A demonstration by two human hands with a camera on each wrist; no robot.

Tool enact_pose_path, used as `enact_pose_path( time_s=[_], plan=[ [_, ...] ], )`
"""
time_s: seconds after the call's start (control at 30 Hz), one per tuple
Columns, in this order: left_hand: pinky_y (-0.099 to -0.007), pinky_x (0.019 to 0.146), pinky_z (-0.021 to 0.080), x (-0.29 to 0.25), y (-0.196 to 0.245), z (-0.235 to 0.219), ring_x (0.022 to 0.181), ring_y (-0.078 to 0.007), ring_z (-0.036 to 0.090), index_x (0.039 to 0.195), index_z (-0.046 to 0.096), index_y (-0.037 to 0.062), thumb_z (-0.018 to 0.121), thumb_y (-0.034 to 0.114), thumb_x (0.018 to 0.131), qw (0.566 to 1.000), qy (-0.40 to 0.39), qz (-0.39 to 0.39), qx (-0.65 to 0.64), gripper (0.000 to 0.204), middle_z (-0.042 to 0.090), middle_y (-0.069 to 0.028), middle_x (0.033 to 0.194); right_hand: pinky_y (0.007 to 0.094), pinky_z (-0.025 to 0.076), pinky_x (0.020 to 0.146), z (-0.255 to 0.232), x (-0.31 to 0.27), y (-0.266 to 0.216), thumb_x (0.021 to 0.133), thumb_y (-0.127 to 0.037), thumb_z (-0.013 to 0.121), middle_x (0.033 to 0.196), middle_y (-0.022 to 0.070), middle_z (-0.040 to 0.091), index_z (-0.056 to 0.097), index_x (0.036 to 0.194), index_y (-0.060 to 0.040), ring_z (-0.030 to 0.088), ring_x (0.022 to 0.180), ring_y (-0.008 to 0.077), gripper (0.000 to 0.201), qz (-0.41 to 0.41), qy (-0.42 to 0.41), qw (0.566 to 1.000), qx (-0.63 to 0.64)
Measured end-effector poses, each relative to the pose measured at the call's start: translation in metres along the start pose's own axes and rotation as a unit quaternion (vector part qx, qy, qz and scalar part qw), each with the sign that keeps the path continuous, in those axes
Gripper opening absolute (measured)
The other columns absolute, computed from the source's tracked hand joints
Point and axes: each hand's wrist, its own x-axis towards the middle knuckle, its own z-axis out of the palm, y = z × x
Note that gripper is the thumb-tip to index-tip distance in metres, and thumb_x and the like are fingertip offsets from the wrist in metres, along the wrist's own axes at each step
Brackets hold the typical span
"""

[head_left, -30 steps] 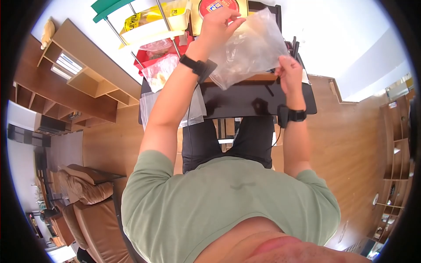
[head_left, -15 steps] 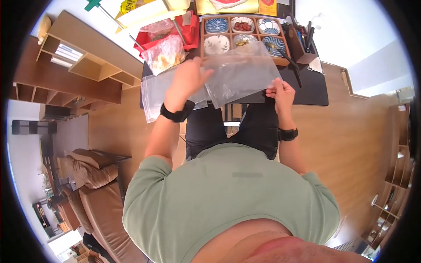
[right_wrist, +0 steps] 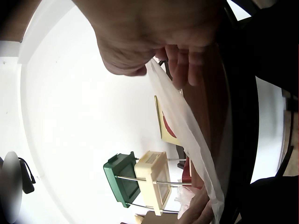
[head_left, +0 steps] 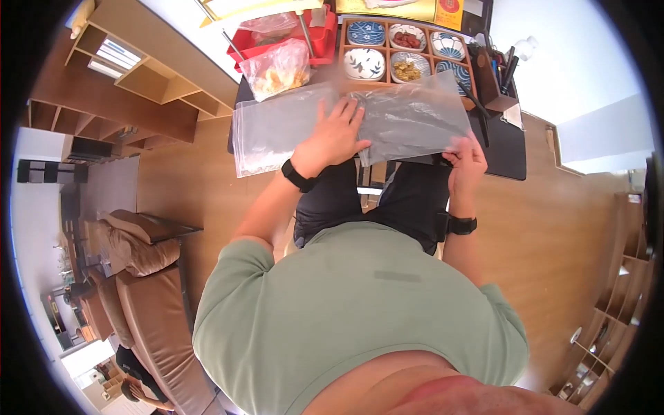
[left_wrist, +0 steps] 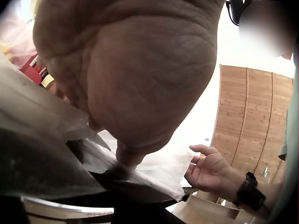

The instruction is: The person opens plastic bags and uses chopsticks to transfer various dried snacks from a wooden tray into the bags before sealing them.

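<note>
A clear plastic bag (head_left: 415, 117) lies spread at the front of the dark table. My right hand (head_left: 468, 164) pinches its right edge between thumb and fingers; in the right wrist view the bag (right_wrist: 184, 121) stretches away from that pinch. With fingers extended, my left hand (head_left: 335, 135) rests palm down over the bag's left edge. Under and beside that hand lie more flat clear bags (head_left: 270, 135). Behind the spread bag sits a wooden compartment tray (head_left: 379, 86) with small patterned dishes, one holding red pieces (head_left: 408, 40) and another yellowish pieces (head_left: 407, 70).
A red basket (head_left: 321, 45) with bagged items stands at the back left, a filled plastic bag (head_left: 277, 69) before it. A pen holder (head_left: 492, 90) and a black stick-like tool (head_left: 482, 124) are on the right. The table's front edge (head_left: 508, 173) is close to my lap.
The bag has come down from mid-air onto the table. My left hand has lowered and now rests on its left edge, while my right hand keeps pinching the right edge.
</note>
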Motion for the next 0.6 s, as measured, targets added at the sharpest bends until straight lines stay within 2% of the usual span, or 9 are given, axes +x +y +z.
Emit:
enact_pose_path(
  time_s=[0.13, 0.2, 0.23, 0.3, 0.33, 0.4, 0.5, 0.53, 0.6],
  plan=[
    [-0.0678, 0.113, 0.026, -0.003, 0.006, -0.015, 0.142, -0.0405, 0.038, 0.141, 0.051, 0.0006, 0.066, 0.044, 0.093, 1.000, -0.004, -0.003, -0.020, 0.067, 0.040, -0.0214, 0.155, 0.0308, 0.061, 0.062, -0.023, 0.009, 0.005, 0.101, -0.013, 0.060, 0.098, 0.0139, 0.072, 0.067, 0.105, 0.0020, 0.071, 0.078, 0.0208, 0.017, 0.012, -0.084, 0.996, -0.035],
    [-0.0649, 0.114, 0.029, -0.006, 0.017, -0.021, 0.141, -0.0410, 0.040, 0.138, 0.053, -0.0001, 0.068, 0.039, 0.092, 0.999, 0.007, -0.001, -0.045, 0.062, 0.042, -0.0218, 0.153, 0.0476, 0.060, 0.086, -0.027, 0.007, -0.010, 0.102, -0.016, 0.053, 0.111, 0.0179, 0.071, 0.067, 0.106, -0.0014, 0.071, 0.097, 0.0315, 0.021, 0.093, -0.174, 0.965, 0.171],
    [-0.0604, 0.111, 0.035, -0.011, 0.024, -0.022, 0.137, -0.0419, 0.043, 0.134, 0.055, -0.0006, 0.073, 0.033, 0.089, 0.982, 0.055, -0.020, -0.179, 0.059, 0.044, -0.0251, 0.147, 0.0476, 0.060, 0.086, -0.026, 0.003, -0.018, 0.102, -0.016, 0.053, 0.111, 0.0179, 0.071, 0.067, 0.106, -0.0014, 0.071, 0.097, 0.0315, 0.021, 0.089, -0.171, 0.966, 0.172],
    [-0.0453, 0.102, 0.049, -0.023, 0.047, -0.028, 0.129, -0.0379, 0.052, 0.131, 0.053, -0.0015, 0.079, 0.020, 0.086, 0.929, 0.094, -0.064, -0.353, 0.056, 0.049, -0.0259, 0.139, 0.0673, 0.036, 0.112, -0.012, -0.012, -0.037, 0.100, -0.020, 0.047, 0.133, 0.0215, 0.062, 0.067, 0.111, -0.0042, 0.057, 0.127, 0.0389, 0.028, 0.170, -0.178, 0.887, 0.391],
    [-0.0453, 0.102, 0.049, -0.031, 0.060, -0.021, 0.129, -0.0379, 0.052, 0.131, 0.053, -0.0015, 0.079, 0.020, 0.086, 0.929, 0.091, -0.063, -0.352, 0.056, 0.049, -0.0259, 0.139, 0.0673, 0.036, 0.112, -0.009, -0.016, -0.041, 0.100, -0.020, 0.047, 0.133, 0.0215, 0.062, 0.067, 0.111, -0.0042, 0.057, 0.127, 0.0389, 0.028, 0.170, -0.175, 0.886, 0.393],
    [-0.0405, 0.100, 0.051, -0.042, 0.081, 0.004, 0.122, -0.0296, 0.058, 0.136, 0.048, -0.0014, 0.077, 0.024, 0.091, 0.711, 0.036, -0.156, -0.685, 0.059, 0.053, -0.0193, 0.136, 0.0748, 0.009, 0.118, -0.003, -0.023, -0.045, 0.099, -0.025, 0.044, 0.151, 0.0187, 0.049, 0.067, 0.115, -0.0058, 0.038, 0.145, 0.0377, 0.034, 0.216, -0.138, 0.856, 0.449],
    [-0.0366, 0.095, 0.053, -0.046, 0.086, 0.018, 0.115, -0.0217, 0.062, 0.141, 0.044, -0.0017, 0.072, 0.029, 0.096, 0.565, -0.058, -0.202, -0.798, 0.061, 0.058, -0.0138, 0.130, 0.0775, 0.006, 0.116, 0.017, -0.033, -0.046, 0.098, -0.026, 0.043, 0.154, 0.0157, 0.046, 0.065, 0.119, -0.0051, 0.037, 0.146, 0.0352, 0.036, 0.251, -0.155, 0.821, 0.489],
    [-0.0366, 0.095, 0.053, -0.045, 0.083, 0.017, 0.115, -0.0217, 0.062, 0.141, 0.044, -0.0017, 0.072, 0.029, 0.096, 0.567, -0.043, -0.217, -0.794, 0.061, 0.058, -0.0138, 0.130, 0.0775, 0.006, 0.116, 0.029, -0.034, -0.047, 0.098, -0.026, 0.043, 0.154, 0.0157, 0.046, 0.065, 0.119, -0.0051, 0.037, 0.146, 0.0352, 0.036, 0.269, -0.162, 0.812, 0.492],
    [-0.0358, 0.095, 0.054, -0.041, 0.076, 0.006, 0.110, -0.0157, 0.064, 0.142, 0.046, 0.0025, 0.065, 0.026, 0.101, 0.431, -0.135, -0.177, -0.874, 0.051, 0.062, -0.0055, 0.126, 0.0756, 0.003, 0.117, 0.048, -0.038, -0.052, 0.098, -0.026, 0.042, 0.154, 0.0139, 0.047, 0.062, 0.124, -0.0038, 0.040, 0.144, 0.0340, 0.039, 0.320, -0.192, 0.752, 0.543]
  ],
)
